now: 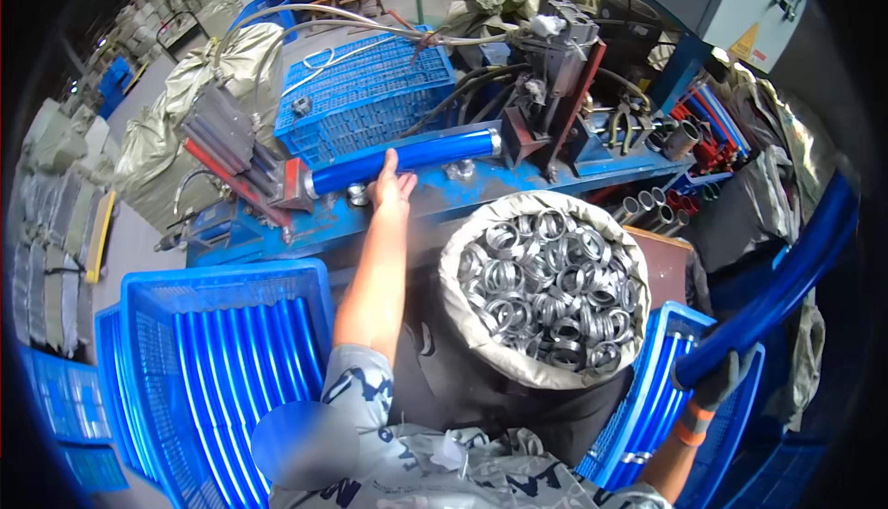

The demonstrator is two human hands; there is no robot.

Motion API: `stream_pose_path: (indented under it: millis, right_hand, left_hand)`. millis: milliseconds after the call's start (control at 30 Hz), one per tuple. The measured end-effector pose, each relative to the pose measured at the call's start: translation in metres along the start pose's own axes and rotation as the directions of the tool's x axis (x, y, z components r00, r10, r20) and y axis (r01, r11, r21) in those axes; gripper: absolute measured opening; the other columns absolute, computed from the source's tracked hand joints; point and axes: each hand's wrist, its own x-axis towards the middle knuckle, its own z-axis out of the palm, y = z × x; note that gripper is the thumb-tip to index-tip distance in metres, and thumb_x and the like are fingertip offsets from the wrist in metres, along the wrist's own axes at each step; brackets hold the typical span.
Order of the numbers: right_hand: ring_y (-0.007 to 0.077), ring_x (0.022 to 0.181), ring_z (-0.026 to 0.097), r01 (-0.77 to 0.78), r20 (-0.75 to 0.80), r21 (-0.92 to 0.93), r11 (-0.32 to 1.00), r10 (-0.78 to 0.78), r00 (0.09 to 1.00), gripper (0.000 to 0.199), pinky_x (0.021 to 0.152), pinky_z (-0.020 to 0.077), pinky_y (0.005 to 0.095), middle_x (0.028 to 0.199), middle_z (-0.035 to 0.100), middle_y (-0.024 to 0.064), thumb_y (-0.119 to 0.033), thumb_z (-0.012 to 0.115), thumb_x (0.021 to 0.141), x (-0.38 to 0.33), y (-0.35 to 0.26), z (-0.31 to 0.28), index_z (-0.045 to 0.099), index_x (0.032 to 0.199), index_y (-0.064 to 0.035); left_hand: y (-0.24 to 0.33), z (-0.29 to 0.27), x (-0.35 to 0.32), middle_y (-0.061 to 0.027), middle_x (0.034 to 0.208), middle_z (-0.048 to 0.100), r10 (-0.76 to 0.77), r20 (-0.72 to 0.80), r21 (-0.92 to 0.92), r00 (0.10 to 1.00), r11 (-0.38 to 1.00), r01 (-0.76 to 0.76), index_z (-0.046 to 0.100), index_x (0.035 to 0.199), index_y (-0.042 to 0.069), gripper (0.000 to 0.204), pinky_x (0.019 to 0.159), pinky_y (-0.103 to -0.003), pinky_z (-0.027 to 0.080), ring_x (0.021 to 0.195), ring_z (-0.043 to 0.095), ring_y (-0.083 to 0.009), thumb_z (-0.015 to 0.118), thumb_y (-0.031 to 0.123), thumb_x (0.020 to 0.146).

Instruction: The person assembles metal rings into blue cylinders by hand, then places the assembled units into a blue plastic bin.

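Observation:
A shiny blue tube (435, 148) lies across the bench fixture, its silver-ringed ends set between two clamp blocks. My bare left hand (392, 185) is at the tube's front edge, thumb up against it and fingers apart below, not wrapped round it. On the right, my gloved right hand (721, 381) grips the lower end of another blue tube (777, 296), which slants up to the right. Between my arms stands a pale sack (453, 264) full of metal rings (555, 278). A loose metal ring (358, 195) sits on the bench under the first tube.
Blue crates (227, 276) of tubes stand at my lower left, and another tube crate (680, 319) is at lower right. The blue bench (546, 179) carries a left clamp (242, 162) and a right clamp (564, 93). Behind are an upturned blue crate (361, 79) and a control cabinet (721, 0).

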Motion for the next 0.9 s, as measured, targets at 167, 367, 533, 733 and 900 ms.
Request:
stream_pose_path:
  millis: [167,367,533,733,900]
  right_hand:
    - [0.034,0.139,0.069,-0.001,-0.172,-0.288,0.958,-0.051,0.984,0.077,0.121,0.0545,0.0471,0.166,0.059,0.0216,-0.023,0.069,0.111,-0.046,-0.008,-0.075,0.039,0.178,0.0005]
    - [0.0345,0.159,0.054,-0.1,-0.406,-0.524,0.846,-0.145,0.902,0.071,0.136,0.0381,0.0488,0.174,0.055,0.0195,-0.011,0.068,0.112,-0.146,-0.029,-0.188,0.043,0.177,-0.0005]
    - [0.0262,0.145,0.067,-0.144,-0.291,-0.663,0.735,-0.076,0.954,0.08,0.122,0.0537,0.0395,0.159,0.067,0.0192,-0.009,0.082,0.101,-0.176,0.059,-0.198,0.049,0.173,0.0013]
    - [0.0432,0.122,0.077,-0.331,-0.319,-0.938,0.105,0.113,0.941,0.089,0.102,0.064,0.054,0.138,0.076,0.0233,-0.038,0.085,0.095,-0.226,0.059,-0.234,0.052,0.173,-0.013]
    - [0.046,0.126,0.075,-0.444,-0.444,-0.896,-0.017,0.107,0.89,0.091,0.103,0.0636,0.0543,0.141,0.074,0.0249,-0.039,0.089,0.093,-0.218,0.08,-0.299,0.052,0.174,-0.0196]
  left_hand:
    - [0.001,-0.004,-0.009,-0.0337,0.164,0.058,0.014,0.084,0.085,0.996,0.996,-0.021,0.048,0.162,-0.01,0.099,0.107,-0.065,0.066,0.146,0.063,-0.057,0.099,0.042,0.095]
    - [-0.08,0.018,-0.012,-0.031,0.139,0.073,-0.092,0.115,0.347,0.989,0.937,0.047,0.057,0.159,0.001,0.088,0.104,-0.067,0.066,0.127,0.077,-0.0502,0.087,0.06,0.102]
    - [0.083,-0.041,0.077,-0.0236,0.151,0.073,-0.238,0.097,0.471,0.966,0.867,0.166,0.054,0.165,0.001,0.113,0.114,-0.048,0.065,0.129,0.079,-0.0358,0.092,0.074,0.088]
    - [0.026,-0.063,-0.022,-0.0183,0.156,0.073,-0.074,0.205,0.616,0.976,0.785,-0.07,0.058,0.164,0.003,0.078,0.116,-0.046,0.06,0.138,0.075,-0.0326,0.082,0.053,0.109]
    - [0.077,-0.132,-0.091,-0.0149,0.156,0.072,0.106,0.223,0.691,0.969,0.685,-0.233,0.059,0.168,0.007,0.069,0.118,-0.045,0.056,0.144,0.071,-0.0298,0.076,0.047,0.114]
